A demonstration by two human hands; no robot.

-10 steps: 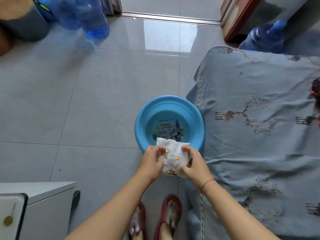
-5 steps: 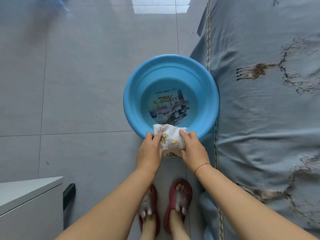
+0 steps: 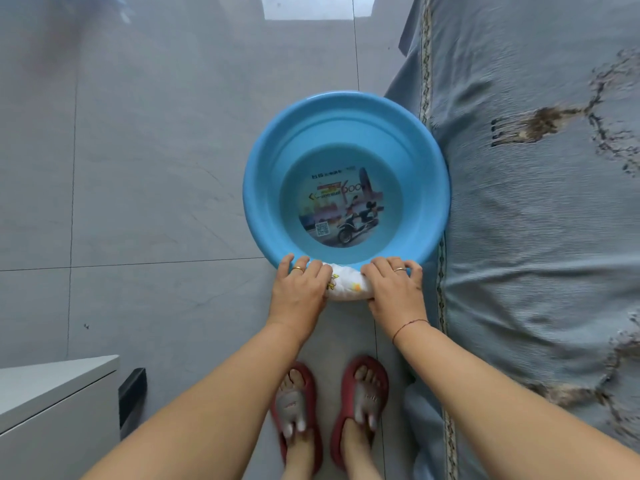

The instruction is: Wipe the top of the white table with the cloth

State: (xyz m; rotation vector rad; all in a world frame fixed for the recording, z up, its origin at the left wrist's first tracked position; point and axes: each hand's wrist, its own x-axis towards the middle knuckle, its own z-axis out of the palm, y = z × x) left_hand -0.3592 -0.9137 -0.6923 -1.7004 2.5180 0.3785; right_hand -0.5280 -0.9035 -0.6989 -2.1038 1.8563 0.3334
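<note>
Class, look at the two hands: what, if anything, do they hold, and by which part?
The rolled white cloth: left hand grips its left end, right hand its right end.

The only print lay on the round picture (image 3: 341, 209) at the bottom of the blue basin (image 3: 263, 188); large thin characters near its middle looked like "900", though not surely; a short line of small characters ran along its top, too blurred to read; a yellow arrow pointed left beside tiny unreadable digits; a QR code (image 3: 322, 229) stood at its lower left; small lettering on the red slippers (image 3: 363, 393) was illegible; the cloth (image 3: 346, 289) bore yellow figures, no legible words.
</note>
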